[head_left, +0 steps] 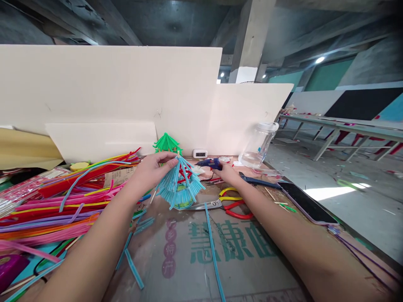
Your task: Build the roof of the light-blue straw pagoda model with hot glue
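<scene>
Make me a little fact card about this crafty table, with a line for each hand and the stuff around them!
Left hand: pinching the top of a blue roof-shaped model
Right hand: holding a dark blue tool
Behind: green roof-shaped model
Scissors: red and yellow handles, lying on the tabletop
Coloured strips: piled at left
Phone: dark screen
Bottle: clear, upright

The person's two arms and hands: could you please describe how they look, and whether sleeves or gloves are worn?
The left forearm and right forearm are bare as far as they show, narrowing towards the wrists. The left hand and right hand are ungloved. No watch or bracelet is visible.
</scene>
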`<state>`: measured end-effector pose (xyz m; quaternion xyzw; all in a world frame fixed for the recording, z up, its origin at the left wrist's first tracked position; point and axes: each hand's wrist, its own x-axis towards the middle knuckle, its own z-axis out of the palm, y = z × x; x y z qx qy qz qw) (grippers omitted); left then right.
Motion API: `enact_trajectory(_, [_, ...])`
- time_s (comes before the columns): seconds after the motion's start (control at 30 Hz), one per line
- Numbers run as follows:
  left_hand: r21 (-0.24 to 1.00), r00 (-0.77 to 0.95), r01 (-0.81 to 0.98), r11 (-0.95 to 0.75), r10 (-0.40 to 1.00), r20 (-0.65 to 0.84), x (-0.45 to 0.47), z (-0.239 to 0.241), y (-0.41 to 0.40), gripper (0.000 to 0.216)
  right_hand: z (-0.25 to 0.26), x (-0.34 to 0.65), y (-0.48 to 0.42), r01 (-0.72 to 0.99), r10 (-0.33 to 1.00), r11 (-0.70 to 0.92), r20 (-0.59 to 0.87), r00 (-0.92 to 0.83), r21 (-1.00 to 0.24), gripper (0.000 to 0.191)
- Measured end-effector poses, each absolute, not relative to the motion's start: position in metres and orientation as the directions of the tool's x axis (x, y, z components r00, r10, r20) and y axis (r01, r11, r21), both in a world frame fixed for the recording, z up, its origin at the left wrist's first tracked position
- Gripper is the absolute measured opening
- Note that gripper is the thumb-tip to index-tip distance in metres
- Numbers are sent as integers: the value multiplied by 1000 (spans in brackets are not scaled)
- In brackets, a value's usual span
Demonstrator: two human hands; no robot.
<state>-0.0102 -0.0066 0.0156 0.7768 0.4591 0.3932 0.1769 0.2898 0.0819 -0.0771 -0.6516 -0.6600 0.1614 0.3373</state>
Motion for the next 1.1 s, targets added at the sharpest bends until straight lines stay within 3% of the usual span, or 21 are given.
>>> enact_trajectory(0.2, [657,271,540,-526,848,456,-11,13,-3,45,-45,293,58,661,932,163,333,140,-733,29])
enact_trajectory(0.33, [683,289,498,-534,845,450,-12,16,-5,44,-10,284,29,559,905,328,423,46,-762,41])
enact_trajectory(0.43, [677,311,498,-542,840,443,-12,17,-6,43,10,276,6,380,844,527,519,-133,-760,38])
enact_trajectory(0.67, [650,330,531,-543,839,432,-6,17,-8,40,20,272,-24,543,787,605,540,-297,-583,32])
enact_trajectory(0.87, [619,316,552,-559,827,464,-1,16,-10,38,18,264,-30,477,786,618,469,-404,-624,29])
enact_trajectory(1.1, [595,330,563,-573,816,474,-1,14,-11,38,15,257,-32,555,825,557,485,-289,-617,29])
